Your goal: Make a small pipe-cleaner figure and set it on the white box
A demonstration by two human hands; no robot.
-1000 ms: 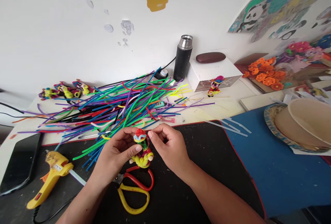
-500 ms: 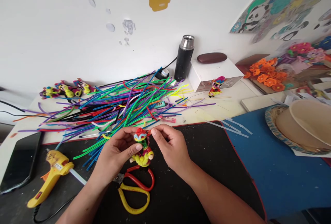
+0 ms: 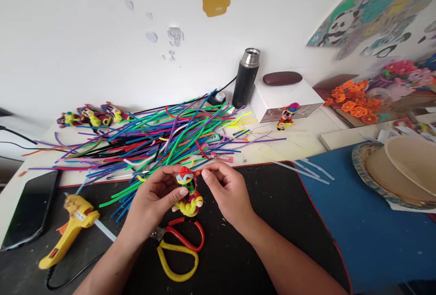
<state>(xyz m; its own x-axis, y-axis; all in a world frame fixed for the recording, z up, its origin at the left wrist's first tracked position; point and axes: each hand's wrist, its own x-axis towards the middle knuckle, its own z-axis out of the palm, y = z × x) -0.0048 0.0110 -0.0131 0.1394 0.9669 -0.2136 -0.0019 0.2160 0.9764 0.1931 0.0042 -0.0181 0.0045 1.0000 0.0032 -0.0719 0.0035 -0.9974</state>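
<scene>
head view: where is the fuzzy figure?

– in the left hand, above the black mat. the left thumb presses across its front; the fingers behind are mostly hidden, but the grasp looks firm.

– and its long axis?

– nearly twelve to six, upright, with the red hat leaning a touch toward eleven.

– what about the right fingers?

– the thumb and forefinger of the right hand look pinched on a small red piece; the others curl in.

– how does the figure lie from that pinch?

– its head is at about nine o'clock, just beside the fingertips; its body is nearer seven or eight.

– does the red piece touch the head?

– i can't tell. it points toward nine, right by the head's three o'clock side, and i'd judge that narrow space matters most.

– so which hand is nearer?

– the left, being on the figure already.

– anything close by?

– scissors on the mat, at six from the figure.
</scene>
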